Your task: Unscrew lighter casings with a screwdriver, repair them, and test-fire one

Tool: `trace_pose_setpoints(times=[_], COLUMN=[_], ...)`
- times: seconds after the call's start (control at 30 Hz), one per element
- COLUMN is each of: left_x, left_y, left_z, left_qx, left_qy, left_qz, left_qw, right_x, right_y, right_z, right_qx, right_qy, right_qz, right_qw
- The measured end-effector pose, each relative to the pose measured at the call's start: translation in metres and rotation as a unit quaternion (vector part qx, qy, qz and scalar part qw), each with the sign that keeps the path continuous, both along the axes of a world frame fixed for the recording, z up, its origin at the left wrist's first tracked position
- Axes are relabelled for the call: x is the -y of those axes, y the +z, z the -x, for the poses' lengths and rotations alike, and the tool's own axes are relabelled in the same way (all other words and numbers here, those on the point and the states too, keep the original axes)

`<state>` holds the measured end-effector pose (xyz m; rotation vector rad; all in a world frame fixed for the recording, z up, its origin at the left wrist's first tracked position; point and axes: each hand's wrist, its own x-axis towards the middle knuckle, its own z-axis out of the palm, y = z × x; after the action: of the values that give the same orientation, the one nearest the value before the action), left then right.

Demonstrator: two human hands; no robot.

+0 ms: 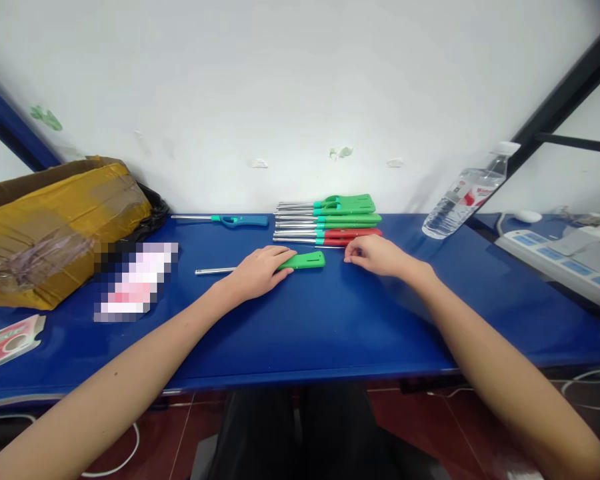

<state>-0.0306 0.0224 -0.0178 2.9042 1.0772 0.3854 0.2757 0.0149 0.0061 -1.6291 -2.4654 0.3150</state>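
The green lighter [300,261] lies flat on the blue table [330,320], its metal nozzle pointing left. The left hand [257,272] rests on its middle, fingers together, pressing rather than gripping. The right hand [375,256] sits just beside the handle end, fingers curled; whether they pinch anything I cannot tell. A careless nudge could knock the stacked lighters [330,220] behind askew. The left hand hides the lighter's trigger.

Both bare forearms reach forward from the near edge and angle in toward each other. The left hand [260,270] lies palm down, fingers loosely curved and pointing right. The right hand [375,255] lies low just beside it, fingers drawn together, pointing left.
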Motion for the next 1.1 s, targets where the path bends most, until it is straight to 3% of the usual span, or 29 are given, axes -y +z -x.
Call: trace_pose_setpoints(times=[0.2,0.37,0.47,0.63,0.77,1.1], left_x=[-0.002,-0.006,-0.009,-0.013,-0.015,-0.017], left_y=[-0.001,0.007,0.011,0.008,0.004,0.008], left_z=[0.001,0.011,0.018,0.021,0.019,0.023], left_qx=[-0.003,-0.031,-0.057,-0.043,-0.023,-0.025], left_qy=[0.010,0.024,0.037,0.006,-0.008,0.011], left_qz=[0.000,-0.016,-0.016,0.003,0.000,0.034], left_qw=[1.000,0.999,0.998,0.999,1.000,0.999], right_x=[0.003,0.008,0.009,0.005,0.004,0.007], right_y=[0.002,-0.003,-0.009,-0.011,-0.011,-0.016], right_z=[0.005,0.016,0.036,0.081,0.096,0.070], right_qx=[-0.035,-0.099,-0.116,-0.029,-0.015,-0.036], right_qy=[-0.005,-0.018,0.056,0.188,0.184,0.136], right_qz=[-0.098,-0.226,-0.252,-0.212,-0.170,-0.150], right_qw=[0.995,0.969,0.959,0.959,0.968,0.979])
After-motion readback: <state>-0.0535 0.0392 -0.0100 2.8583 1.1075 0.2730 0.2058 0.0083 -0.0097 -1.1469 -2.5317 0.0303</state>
